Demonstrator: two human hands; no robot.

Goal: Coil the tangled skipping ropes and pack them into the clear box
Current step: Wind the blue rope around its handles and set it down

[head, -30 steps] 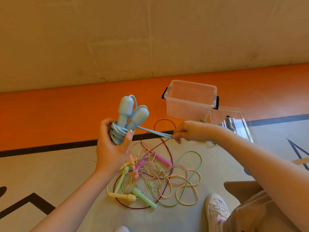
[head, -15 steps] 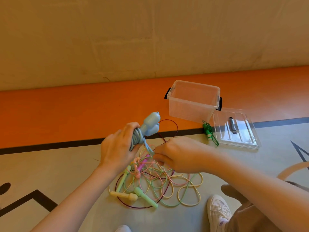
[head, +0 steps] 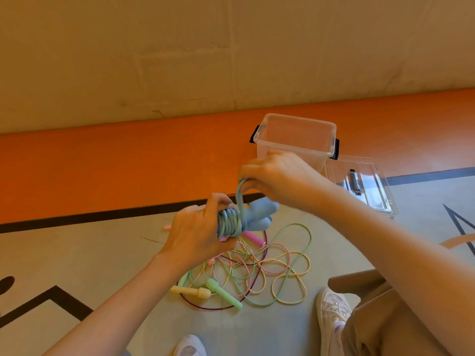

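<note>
My left hand (head: 196, 233) grips a coiled blue skipping rope (head: 230, 222) around its bundle, its two blue handles (head: 261, 214) sticking out to the right. Above it, my right hand (head: 276, 176) pinches the rope's loose blue strand and holds it up over the coil. Under both hands a tangle of pink, green, yellow and dark purple ropes (head: 257, 273) lies on the floor, with a yellow handle (head: 191, 291) and a green handle (head: 225, 294) at its near left. The clear box (head: 295, 142) stands open and empty behind my right hand.
The box's clear lid (head: 365, 186) lies flat to the right of the box. My white shoes (head: 332, 314) and a bent knee in tan trousers are at the lower right. An orange floor band and a beige wall run behind.
My right hand has risen from the tangle to above the coil, drawing the blue strand upward. The blue handles have tipped further to the right in my left hand.
</note>
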